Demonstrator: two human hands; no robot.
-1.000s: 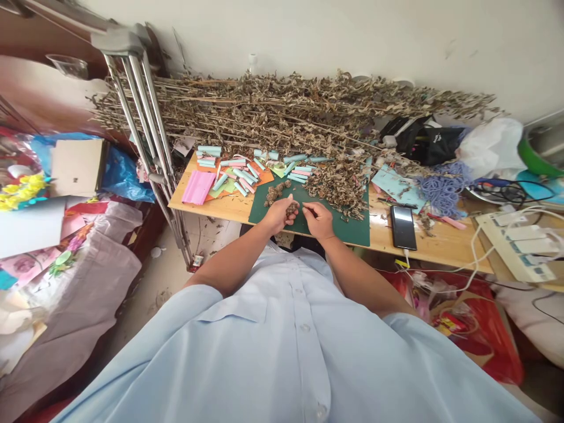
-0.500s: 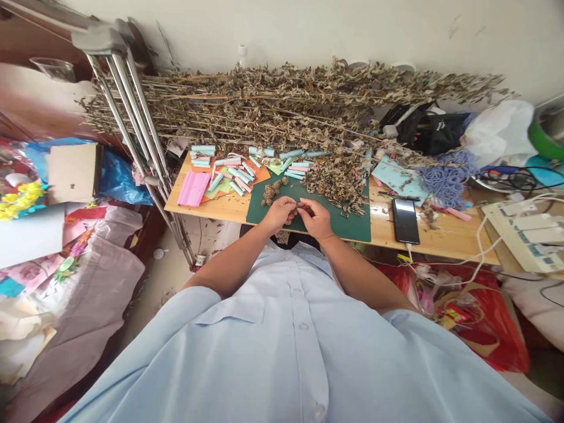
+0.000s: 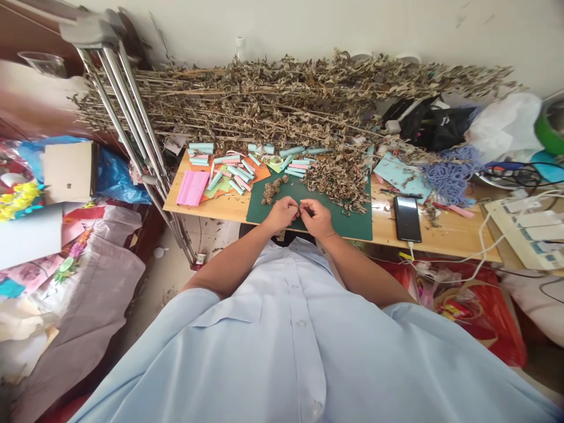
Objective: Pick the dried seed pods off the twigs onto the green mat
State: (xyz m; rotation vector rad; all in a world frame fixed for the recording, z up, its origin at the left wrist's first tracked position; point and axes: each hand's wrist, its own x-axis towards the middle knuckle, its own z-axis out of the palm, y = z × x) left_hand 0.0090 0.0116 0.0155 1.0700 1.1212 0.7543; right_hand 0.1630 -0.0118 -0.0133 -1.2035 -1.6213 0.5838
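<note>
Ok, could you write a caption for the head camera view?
Left hand and right hand pinch dried plant matter over a green cutting mat.

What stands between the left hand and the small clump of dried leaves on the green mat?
Nothing visible: only a little bare green mat lies between the left hand and the small clump of dried leaves.

Just above the green cutting mat, whatever the fingers pinch is mostly hidden and too small to tell. Well right of that mat, a green ring-shaped object is cut off by the picture's edge; beyond the mat, dried stems partly hide a black bag.
</note>
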